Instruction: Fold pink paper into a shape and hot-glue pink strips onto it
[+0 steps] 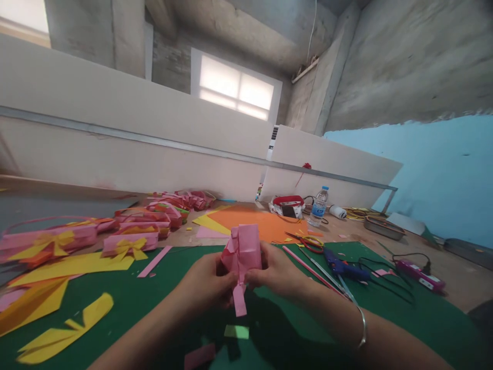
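A folded pink paper piece (248, 246) is held up between both hands above the green mat (162, 318). My left hand (213, 277) grips its left side, thumb on the near face. On the right side, my right hand (275, 270) has its thumb pressed near the lower middle and fingers behind. A narrow pink tab (239, 300) hangs down below the thumbs. Under it on the mat lie a small light green paper piece (236, 332) and a pink scrap (199, 355). The fingers behind the paper are partly hidden.
Pink paper bags with yellow bows (131, 245) and yellow paper cutouts (65, 331) lie at left. Orange sheets (250, 218) are behind. To the right are scissors (311, 243), a blue glue gun (342, 267), a purple power strip (419, 276) and a water bottle (319, 207).
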A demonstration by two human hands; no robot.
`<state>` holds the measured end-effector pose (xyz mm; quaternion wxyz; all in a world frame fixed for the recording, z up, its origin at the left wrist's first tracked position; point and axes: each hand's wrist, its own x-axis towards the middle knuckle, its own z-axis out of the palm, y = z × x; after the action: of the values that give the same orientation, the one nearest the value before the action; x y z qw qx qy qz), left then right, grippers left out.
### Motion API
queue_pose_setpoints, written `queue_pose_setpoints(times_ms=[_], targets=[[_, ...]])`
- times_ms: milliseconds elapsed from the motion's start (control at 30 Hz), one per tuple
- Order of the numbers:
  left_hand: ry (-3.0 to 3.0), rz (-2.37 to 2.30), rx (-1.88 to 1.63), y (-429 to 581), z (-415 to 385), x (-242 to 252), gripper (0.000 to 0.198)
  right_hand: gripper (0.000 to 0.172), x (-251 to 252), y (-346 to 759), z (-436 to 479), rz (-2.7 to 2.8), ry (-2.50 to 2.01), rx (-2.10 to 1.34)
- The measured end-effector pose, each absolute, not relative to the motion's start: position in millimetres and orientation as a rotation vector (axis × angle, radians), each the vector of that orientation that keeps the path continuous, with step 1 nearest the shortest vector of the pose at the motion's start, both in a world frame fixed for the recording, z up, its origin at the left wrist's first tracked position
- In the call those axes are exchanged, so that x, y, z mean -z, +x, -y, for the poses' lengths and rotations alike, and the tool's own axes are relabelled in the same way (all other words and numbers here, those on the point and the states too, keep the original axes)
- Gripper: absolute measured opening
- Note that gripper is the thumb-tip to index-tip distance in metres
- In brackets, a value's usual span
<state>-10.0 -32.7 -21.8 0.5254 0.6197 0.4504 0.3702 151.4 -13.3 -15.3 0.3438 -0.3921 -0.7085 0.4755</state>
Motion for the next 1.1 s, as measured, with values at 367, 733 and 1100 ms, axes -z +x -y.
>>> queue_pose_setpoints(times_ms=[367,733,1100], targets=[[1.41,-1.075,-0.851,-9.6,29.9,23.9,0.02,0.072,27.4,158.5,11.6,2.097,-1.011,-0.54],[1.451,-1.035,-0.777,-8.3,32.5,20.3,0.005,0.016,13.1,162.9,13.4,2.693,-0.7,0.256],[1.541,-1.094,-0.751,-9.7,31.4,27.7,0.01,0.005,2.9,150.1,7.2,2.777,-0.553,0.448]])
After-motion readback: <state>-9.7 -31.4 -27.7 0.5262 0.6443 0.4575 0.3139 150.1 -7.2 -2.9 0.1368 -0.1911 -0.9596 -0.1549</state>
